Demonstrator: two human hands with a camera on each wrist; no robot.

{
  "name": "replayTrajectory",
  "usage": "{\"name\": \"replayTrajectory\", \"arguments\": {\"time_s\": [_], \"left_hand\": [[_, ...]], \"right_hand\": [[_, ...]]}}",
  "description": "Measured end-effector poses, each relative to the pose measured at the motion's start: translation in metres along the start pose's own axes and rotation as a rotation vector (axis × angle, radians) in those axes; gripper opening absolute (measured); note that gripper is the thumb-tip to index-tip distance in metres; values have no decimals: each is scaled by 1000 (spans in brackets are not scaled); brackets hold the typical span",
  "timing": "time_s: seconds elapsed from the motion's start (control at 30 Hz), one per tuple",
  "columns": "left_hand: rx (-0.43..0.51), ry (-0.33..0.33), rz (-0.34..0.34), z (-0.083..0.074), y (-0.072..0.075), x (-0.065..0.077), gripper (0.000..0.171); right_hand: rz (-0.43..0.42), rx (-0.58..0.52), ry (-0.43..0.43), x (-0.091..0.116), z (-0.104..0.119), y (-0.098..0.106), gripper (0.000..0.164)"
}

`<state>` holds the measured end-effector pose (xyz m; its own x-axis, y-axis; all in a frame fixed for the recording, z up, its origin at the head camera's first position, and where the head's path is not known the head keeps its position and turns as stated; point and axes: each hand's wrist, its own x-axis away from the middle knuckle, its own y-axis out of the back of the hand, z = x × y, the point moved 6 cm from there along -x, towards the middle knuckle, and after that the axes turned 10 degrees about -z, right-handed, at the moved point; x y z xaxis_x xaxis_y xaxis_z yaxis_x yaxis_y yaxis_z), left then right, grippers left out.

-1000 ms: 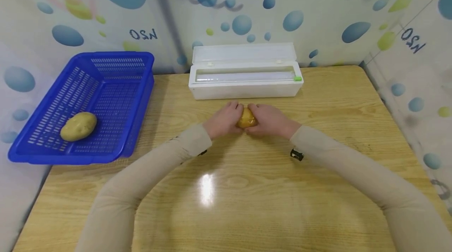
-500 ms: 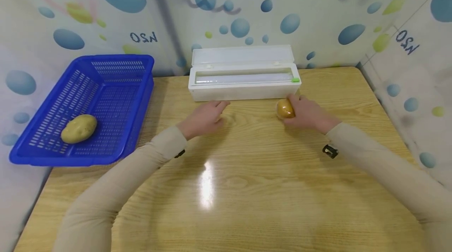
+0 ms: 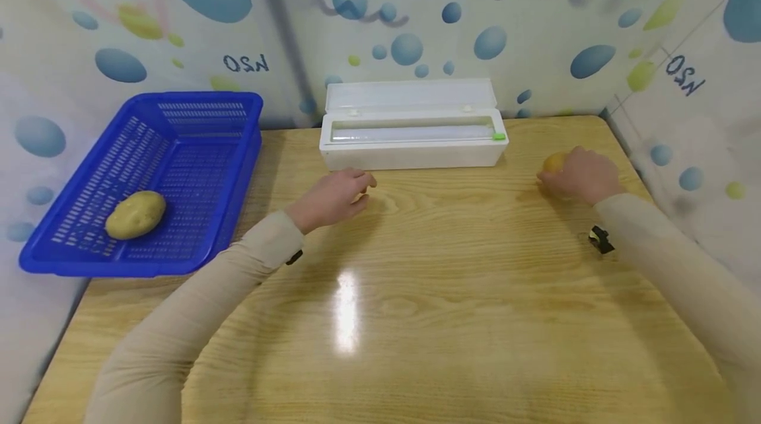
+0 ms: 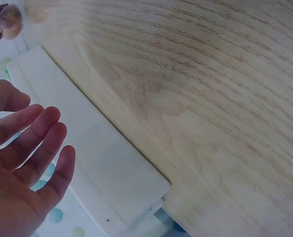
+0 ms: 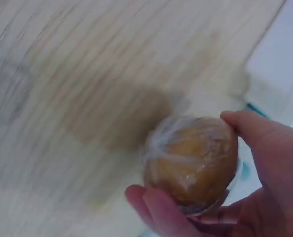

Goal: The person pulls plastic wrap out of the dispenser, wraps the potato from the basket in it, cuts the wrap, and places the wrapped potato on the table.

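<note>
At the right rear of the table, my right hand [image 3: 585, 176] grips a round yellow-brown fruit or vegetable [image 3: 554, 162]. The right wrist view shows this round thing [image 5: 190, 160] wrapped in crinkled clear cling film, gathered on one side. Thumb and fingers of the right hand [image 5: 270, 182] curl round it, and its shadow falls on the wood close by. My left hand [image 3: 333, 198] hovers over the table in front of the white box, holding nothing. In the left wrist view the left hand's fingers [image 4: 47, 131] are loosely bent and spread apart.
Against the rear wall stands a white cling film dispenser [image 3: 410, 156], lid up, with a film roll [image 3: 410, 133] and a green slider [image 3: 498, 137]. A blue basket [image 3: 238, 166] at the left holds a potato [image 3: 135, 214]. Walls border the table [image 3: 416, 318] behind and right.
Both hands gripped the wrapped round thing in the middle. The left hand let go and drew back left; the right hand has carried it to the right rear of the table.
</note>
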<state>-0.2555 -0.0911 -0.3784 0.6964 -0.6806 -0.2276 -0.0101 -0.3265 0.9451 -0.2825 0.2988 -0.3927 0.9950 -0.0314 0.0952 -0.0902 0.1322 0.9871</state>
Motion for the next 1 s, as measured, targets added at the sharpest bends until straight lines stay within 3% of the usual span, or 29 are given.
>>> {"name": "replayTrajectory", "arguments": {"time_s": [0.2,0.33,0.43,0.57,0.7,0.8,1.0], "left_hand": [[2,-14,-3,0,0,0,15],[-39,-37,-57,1,3,-1,12],[-80,-41,-121,5,10,-5,13],[-118,47,-208,25,21,-10,18],[-76,133,-307,48,33,-14,22],[-34,137,-317,59,37,-19,25],[-25,167,-165,70,29,-30,29]], "right_hand": [[-35,-24,-25,-3,-10,-6,64],[-48,-48,-31,-5,-9,-10,58],[-18,-22,-49,-4,-9,-10,67],[15,32,-57,-2,-9,-6,90],[-37,64,-52,-4,-9,4,98],[-85,52,32,-10,4,12,89],[-216,-74,368,-16,63,25,48]]}}
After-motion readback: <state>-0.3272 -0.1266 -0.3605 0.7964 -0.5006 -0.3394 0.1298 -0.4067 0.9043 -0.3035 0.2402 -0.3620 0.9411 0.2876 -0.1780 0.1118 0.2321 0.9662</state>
